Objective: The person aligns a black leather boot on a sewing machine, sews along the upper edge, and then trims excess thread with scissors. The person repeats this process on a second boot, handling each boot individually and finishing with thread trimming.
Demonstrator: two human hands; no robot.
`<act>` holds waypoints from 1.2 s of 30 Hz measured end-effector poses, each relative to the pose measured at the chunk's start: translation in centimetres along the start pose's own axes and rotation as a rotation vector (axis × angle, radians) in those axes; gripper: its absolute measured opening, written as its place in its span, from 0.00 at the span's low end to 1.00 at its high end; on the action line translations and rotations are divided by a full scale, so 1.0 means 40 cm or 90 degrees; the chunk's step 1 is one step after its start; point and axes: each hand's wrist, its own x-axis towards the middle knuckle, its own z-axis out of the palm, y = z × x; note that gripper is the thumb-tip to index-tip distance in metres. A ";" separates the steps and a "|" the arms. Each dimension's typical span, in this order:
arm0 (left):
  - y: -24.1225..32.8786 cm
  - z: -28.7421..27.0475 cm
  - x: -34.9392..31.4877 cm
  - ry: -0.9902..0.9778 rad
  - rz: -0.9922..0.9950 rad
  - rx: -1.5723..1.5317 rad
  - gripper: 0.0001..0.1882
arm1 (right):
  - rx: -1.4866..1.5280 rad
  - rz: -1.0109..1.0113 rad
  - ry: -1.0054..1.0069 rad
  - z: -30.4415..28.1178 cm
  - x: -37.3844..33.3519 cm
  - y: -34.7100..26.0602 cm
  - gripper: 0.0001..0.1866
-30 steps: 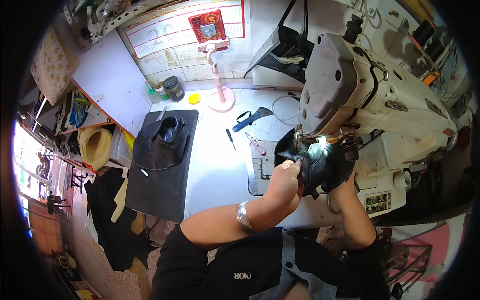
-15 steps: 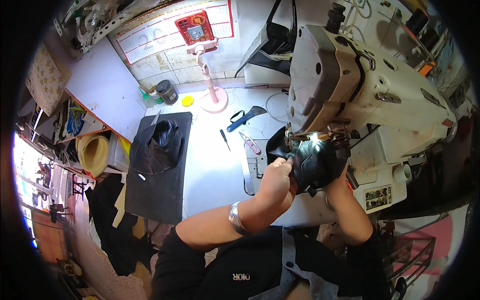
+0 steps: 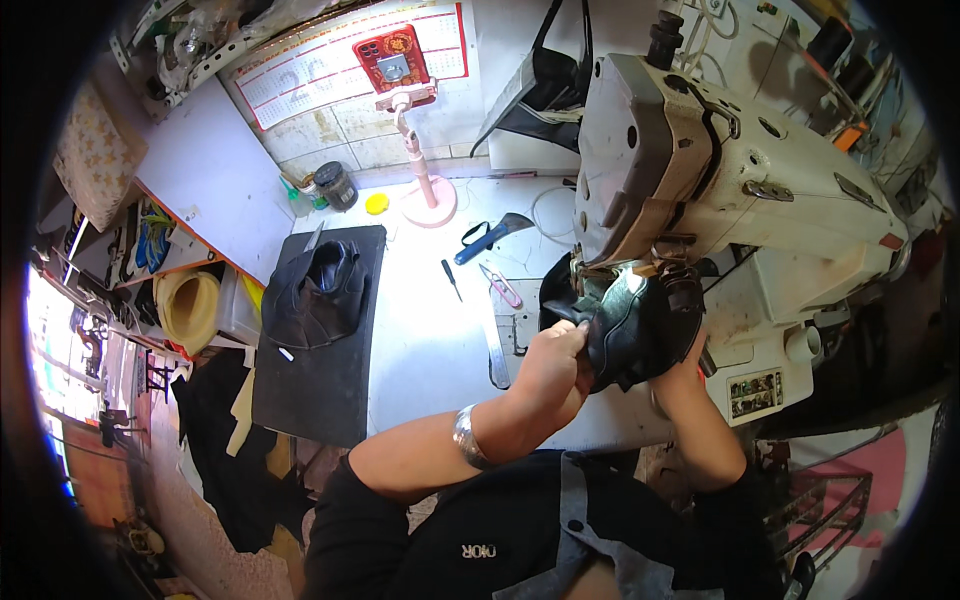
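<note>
A black leather shoe upper sits under the needle area of a large sewing machine, lit by a small lamp. My left hand pinches the upper's near left edge between thumb and fingers; a silver cuff is on that wrist. On the other side my right hand holds the upper from the right, its fingers mostly hidden behind the leather. A second black shoe upper rests on a dark mat to the left, beside a small white stick.
Left of the machine lie a blue-handled knife, a small black-handled tool, pink thread snips and a metal ruler. Behind them stand a pink phone stand with a red phone, a yellow lid and a dark jar.
The upper under the machine has turned and shifted slightly right and nearer, with both hands still on it. My left hand has barely moved. The upper on the mat has not moved.
</note>
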 end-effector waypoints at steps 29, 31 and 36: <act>0.159 -0.091 0.033 0.112 0.059 0.212 0.14 | 0.321 0.309 0.205 -0.079 -0.239 0.115 0.11; 0.155 -0.101 0.032 0.088 0.080 0.191 0.15 | 0.386 0.255 0.288 -0.079 -0.216 0.096 0.12; 0.139 -0.110 0.020 0.053 0.113 0.182 0.18 | 0.392 0.182 0.267 -0.092 -0.154 0.048 0.08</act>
